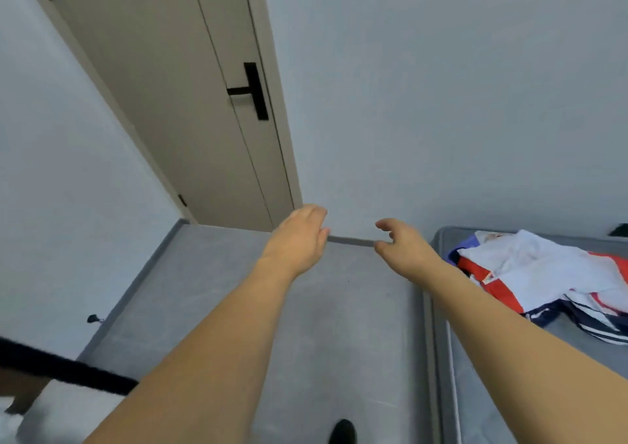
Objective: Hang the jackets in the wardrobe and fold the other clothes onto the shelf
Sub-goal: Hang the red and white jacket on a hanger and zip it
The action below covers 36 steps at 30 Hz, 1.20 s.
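A pile of clothes (pixel 543 273), white, red and navy with stripes, lies on the grey bed at the right. My left hand (pixel 299 236) is stretched out in front of me over the floor, fingers loosely curled, holding nothing. My right hand (pixel 401 243) reaches forward beside it, just left of the bed corner, fingers and thumb loosely curved and empty. Neither hand touches the clothes. No wardrobe, hanger or shelf shows in the head view.
A beige door (pixel 190 103) with a black handle (pixel 253 90) stands shut ahead on the left. The grey bed (pixel 441 358) edge runs down the right side. Grey floor (pixel 210 307) lies between. A dark fuzzy strip (pixel 68 369) crosses the lower left. A black shoe tip (pixel 342 431) shows below.
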Available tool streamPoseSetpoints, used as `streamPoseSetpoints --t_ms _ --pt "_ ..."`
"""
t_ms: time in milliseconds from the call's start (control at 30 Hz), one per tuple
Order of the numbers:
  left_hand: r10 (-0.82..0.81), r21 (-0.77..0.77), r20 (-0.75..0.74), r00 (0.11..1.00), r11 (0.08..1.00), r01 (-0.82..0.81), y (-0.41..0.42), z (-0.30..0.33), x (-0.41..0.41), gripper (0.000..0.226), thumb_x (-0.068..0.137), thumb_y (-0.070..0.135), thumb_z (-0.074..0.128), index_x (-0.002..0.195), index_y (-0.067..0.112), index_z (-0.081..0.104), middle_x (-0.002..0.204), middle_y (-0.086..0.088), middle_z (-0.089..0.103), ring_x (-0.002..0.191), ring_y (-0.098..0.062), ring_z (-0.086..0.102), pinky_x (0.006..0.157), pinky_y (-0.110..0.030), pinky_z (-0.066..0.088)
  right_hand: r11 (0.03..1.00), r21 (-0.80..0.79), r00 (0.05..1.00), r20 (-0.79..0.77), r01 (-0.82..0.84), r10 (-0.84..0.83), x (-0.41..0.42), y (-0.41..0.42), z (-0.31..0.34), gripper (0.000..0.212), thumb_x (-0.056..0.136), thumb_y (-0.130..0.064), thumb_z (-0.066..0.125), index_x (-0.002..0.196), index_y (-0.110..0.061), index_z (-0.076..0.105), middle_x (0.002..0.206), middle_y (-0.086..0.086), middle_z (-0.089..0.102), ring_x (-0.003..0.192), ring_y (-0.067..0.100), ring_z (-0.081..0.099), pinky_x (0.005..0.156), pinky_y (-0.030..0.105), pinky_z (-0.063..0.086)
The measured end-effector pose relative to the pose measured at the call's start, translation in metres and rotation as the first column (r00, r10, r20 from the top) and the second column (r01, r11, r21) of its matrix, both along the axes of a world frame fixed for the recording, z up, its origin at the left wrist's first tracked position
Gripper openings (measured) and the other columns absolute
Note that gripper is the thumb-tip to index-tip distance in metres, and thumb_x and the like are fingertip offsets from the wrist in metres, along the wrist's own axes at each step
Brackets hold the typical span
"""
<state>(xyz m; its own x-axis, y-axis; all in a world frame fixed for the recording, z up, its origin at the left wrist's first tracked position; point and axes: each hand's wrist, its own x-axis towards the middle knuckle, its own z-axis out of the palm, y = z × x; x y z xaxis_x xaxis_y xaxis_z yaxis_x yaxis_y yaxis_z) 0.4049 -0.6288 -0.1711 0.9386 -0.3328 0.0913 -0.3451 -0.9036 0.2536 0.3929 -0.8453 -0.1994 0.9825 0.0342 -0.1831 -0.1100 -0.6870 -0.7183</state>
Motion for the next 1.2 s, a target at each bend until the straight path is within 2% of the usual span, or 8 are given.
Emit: streamPoseSetpoints --t_ms 300,433,667,733,867,1033,1133,1200 --pt "-0.345 0.031 -0.097 0.934 0.936 0.349 -0.240 -0.016 0.131 0.043 0.103 0.026 0.043 0.142 0.007 0.045 0.144 -0.011 0.045 0.129 -0.028 0.044 0.106 -0.036 0.036 0.887 0.085 0.891 -0.051 0.454 -0.451 0.032 -0.220 -0.032 0.047 0.090 -0.012 0.053 0.136 -0.010 0.051 0.132 0.008 0.057 0.094 0.015 0.054 0.078 0.017 0.034" --pt "-0.446 0.048 -0.186 0.876 0.886 0.461 -0.359 -0.043 0.160 0.042 0.102 0.025 0.045 0.141 0.008 0.047 0.144 -0.009 0.045 0.129 -0.028 0.045 0.106 -0.036 0.035 0.784 0.104 0.791 -0.110 0.612 -0.602 0.035 -0.327 -0.067 0.049 0.093 -0.014 0.052 0.141 -0.012 0.046 0.145 0.006 0.048 0.128 0.024 0.048 0.097 0.027 0.036" --pt "-0.510 -0.042 -0.348 0.786 0.847 0.531 -0.531 -0.124 0.225 0.033 0.099 0.020 0.050 0.127 0.004 0.057 0.133 -0.013 0.055 0.109 -0.023 0.052 0.090 -0.028 0.037 0.510 0.079 0.510 -0.278 0.856 -0.814 0.052 -0.487 -0.143 0.051 0.092 -0.014 0.051 0.142 -0.011 0.044 0.141 0.011 0.050 0.117 0.026 0.054 0.084 0.027 0.037" --pt "-0.500 -0.108 -0.380 0.778 0.860 0.499 -0.585 -0.170 0.252 0.032 0.098 0.019 0.051 0.120 -0.001 0.060 0.125 -0.016 0.060 0.098 -0.021 0.052 0.082 -0.029 0.037 0.432 0.080 0.434 -0.305 0.899 -0.848 0.067 -0.524 -0.181 0.051 0.092 -0.014 0.051 0.142 -0.011 0.043 0.143 0.010 0.048 0.121 0.027 0.052 0.086 0.027 0.036" --pt "-0.411 -0.075 -0.634 0.655 0.876 0.476 -0.682 -0.293 0.286 0.043 0.096 0.031 0.050 0.136 0.015 0.053 0.139 -0.004 0.053 0.121 -0.022 0.052 0.098 -0.033 0.042 0.289 0.087 0.299 -0.395 0.953 -0.869 0.090 -0.573 -0.273 0.052 0.093 -0.015 0.051 0.144 -0.015 0.042 0.142 0.007 0.048 0.115 0.026 0.054 0.087 0.030 0.040" --pt "-0.333 0.146 -0.677 0.656 0.813 0.564 -0.739 -0.429 0.270 0.056 0.089 0.045 0.055 0.129 0.008 0.042 0.121 -0.007 0.052 0.110 -0.030 0.054 0.075 -0.034 0.041 0.034 0.098 0.084 -0.563 0.995 -0.822 0.108 -0.607 -0.372 0.052 0.094 -0.009 0.049 0.144 -0.001 0.038 0.136 0.025 0.049 0.105 0.037 0.054 0.086 0.043 0.046" --pt "-0.403 0.063 -0.642 0.653 0.821 0.568 -0.745 -0.453 0.258 0.027 0.092 0.030 0.048 0.112 0.013 0.042 0.095 -0.001 0.054 0.094 -0.028 0.056 0.069 -0.034 0.040 -0.043 0.135 0.048 -0.607 0.990 -0.793 0.116 -0.618 -0.408 0.054 0.094 -0.016 0.054 0.144 -0.007 0.036 0.125 0.012 0.050 0.101 0.025 0.047 0.086 0.038 0.042" --pt "-0.519 -0.024 -0.655 0.549 0.741 0.671 -0.737 -0.444 0.251 0.010 0.094 0.026 0.042 0.097 0.017 0.045 0.084 0.002 0.053 0.082 -0.023 0.053 0.062 -0.032 0.037 -0.216 0.168 -0.055 -0.655 0.962 -0.753 0.125 -0.628 -0.417 0.066 0.093 -0.030 0.059 0.148 -0.011 0.027 0.131 0.008 0.047 0.107 0.027 0.049 0.090 0.040 0.043"
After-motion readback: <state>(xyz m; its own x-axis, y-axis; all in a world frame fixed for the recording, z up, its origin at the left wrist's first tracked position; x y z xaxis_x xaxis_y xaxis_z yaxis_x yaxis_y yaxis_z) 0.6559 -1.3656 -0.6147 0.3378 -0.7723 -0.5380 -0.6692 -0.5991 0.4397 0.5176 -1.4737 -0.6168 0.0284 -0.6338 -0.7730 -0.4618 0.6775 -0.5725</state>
